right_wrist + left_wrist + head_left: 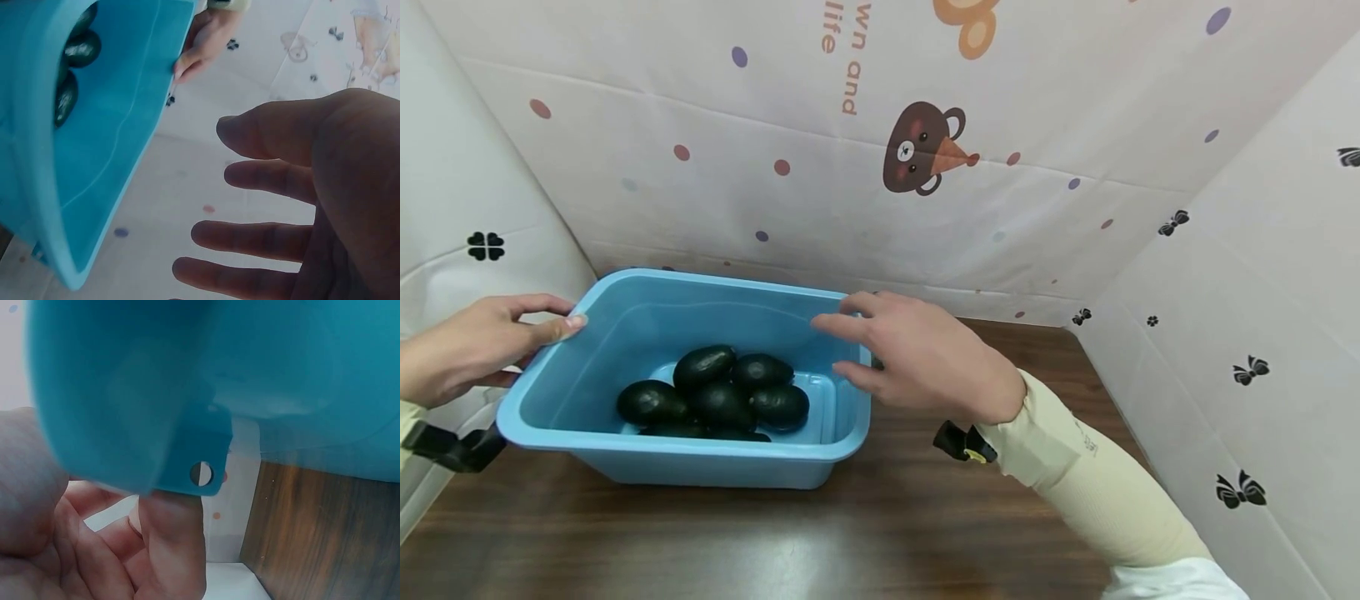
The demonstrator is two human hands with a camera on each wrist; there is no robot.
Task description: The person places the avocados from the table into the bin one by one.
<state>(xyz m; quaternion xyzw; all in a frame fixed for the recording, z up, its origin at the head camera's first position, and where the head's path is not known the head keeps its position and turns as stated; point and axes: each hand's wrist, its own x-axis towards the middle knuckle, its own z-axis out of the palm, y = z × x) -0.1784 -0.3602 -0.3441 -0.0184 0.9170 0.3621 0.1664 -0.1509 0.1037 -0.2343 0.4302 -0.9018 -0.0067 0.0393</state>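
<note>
A light blue plastic bin (700,469) stands on the table with several dark green avocados (722,406) piled on its floor. At the bin's left end, my left hand (490,343) grips the rim, thumb on top and fingers underneath. The left wrist view shows those fingers (172,544) beneath the rim, beside a tab with a round hole. My right hand (917,354) is at the right end, holding nothing. In the right wrist view its fingers (253,240) are spread and apart from the bin wall (119,125).
The brown wood-grain table (970,517) extends in front and to the right of the bin. Behind it rises a pale wall covering (820,208) with dots and a bear. White patterned panels (1210,333) border the right and left sides.
</note>
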